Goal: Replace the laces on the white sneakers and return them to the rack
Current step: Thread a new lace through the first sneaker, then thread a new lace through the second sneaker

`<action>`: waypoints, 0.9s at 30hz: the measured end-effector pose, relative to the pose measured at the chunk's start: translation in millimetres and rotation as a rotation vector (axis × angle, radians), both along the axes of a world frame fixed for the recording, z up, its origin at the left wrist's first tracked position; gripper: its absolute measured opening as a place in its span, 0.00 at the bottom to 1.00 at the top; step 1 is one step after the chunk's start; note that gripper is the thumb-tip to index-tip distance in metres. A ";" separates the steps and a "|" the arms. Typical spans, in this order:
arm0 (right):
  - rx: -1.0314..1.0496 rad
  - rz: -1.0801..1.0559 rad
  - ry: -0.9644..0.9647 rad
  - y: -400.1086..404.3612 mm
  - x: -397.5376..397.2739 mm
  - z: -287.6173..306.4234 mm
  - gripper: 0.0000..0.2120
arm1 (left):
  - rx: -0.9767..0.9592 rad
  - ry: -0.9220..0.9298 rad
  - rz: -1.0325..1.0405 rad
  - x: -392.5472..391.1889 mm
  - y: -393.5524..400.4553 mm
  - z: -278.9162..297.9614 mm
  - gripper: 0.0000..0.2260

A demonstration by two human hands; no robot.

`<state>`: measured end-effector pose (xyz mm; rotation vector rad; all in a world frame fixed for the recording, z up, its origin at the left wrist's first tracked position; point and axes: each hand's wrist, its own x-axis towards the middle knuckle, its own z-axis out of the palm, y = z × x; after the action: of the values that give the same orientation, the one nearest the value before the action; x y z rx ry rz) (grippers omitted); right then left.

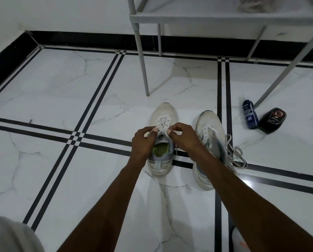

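Note:
Two white sneakers stand on the tiled floor, toes pointing away from me. The left sneaker (163,113) has a green insole and a white lace (162,124) crossed through its eyelets. My left hand (144,142) pinches one lace end at the tongue, and my right hand (184,137) pinches the other end. The right sneaker (206,124) sits beside them with its grey lace (236,155) hanging loose over its outer side. The grey shoe rack (206,19) stands behind the shoes against the wall.
A dark blue spray can (249,114) and a black polish bottle (273,120) lie on the floor to the right, near a rack leg (286,68). Another rack leg (144,70) stands just beyond the left sneaker. A pale shoe (253,5) rests on the rack shelf.

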<state>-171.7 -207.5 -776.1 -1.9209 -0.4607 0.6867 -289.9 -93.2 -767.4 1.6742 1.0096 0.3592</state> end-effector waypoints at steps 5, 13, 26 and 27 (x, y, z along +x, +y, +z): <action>0.035 -0.026 0.092 -1.2 -0.6 0.7 0.04 | -0.028 -0.001 0.001 -1.3 1.6 0.1 0.12; 0.044 -0.055 0.210 28.2 -37.6 10.0 0.03 | -0.026 0.043 0.027 -20.7 30.0 7.9 0.13; -0.023 0.019 0.001 26.7 -29.4 32.6 0.13 | 0.658 0.021 0.040 -9.9 21.3 36.0 0.10; -0.025 -0.004 -0.074 18.3 -22.2 39.0 0.13 | 0.683 -0.046 0.005 0.6 13.6 41.8 0.09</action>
<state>-193.9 -189.2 -737.1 -1.9755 -0.4962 0.6237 -289.4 -79.6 -725.7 2.2525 0.9081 0.8087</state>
